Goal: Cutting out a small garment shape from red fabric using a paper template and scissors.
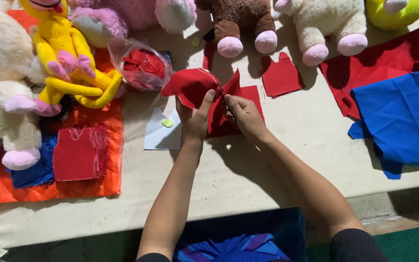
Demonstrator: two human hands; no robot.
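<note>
While our left hand (193,119) pinches a red felt piece (190,87) mid-table, our right hand (245,116) grips its other edge (bag of red scraps (141,65) just beside).

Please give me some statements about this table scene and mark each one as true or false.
1. Both hands, left hand and right hand, hold red cloth. True.
2. The blue cloth lies at the left edge of the table. False: it lies at the right.
3. A plastic bag holds red scraps. True.
4. The yellow toy lies beside the blue cloth. False: it lies far left, on orange fabric.
5. The brown toy has pink feet. True.
</note>
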